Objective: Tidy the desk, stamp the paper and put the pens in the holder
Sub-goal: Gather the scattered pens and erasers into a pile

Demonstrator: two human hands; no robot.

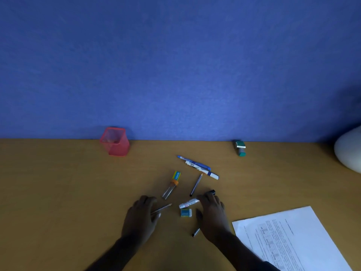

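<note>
Both hands (176, 218) flank pens: left grips pencil (162, 208), right grips marker (192, 202).

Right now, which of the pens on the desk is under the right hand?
The white marker with the black cap: the right hand lies over it. The blue pen, the other white marker and the thin dark pen lie farther back, untouched.

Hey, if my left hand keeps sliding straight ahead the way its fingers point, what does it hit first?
Probably the clear lead tube with the orange cap, lying just ahead and slightly right of the left hand, which already covers a thin pen. Depth is hard to judge; it might pass just left of the tube.
</note>
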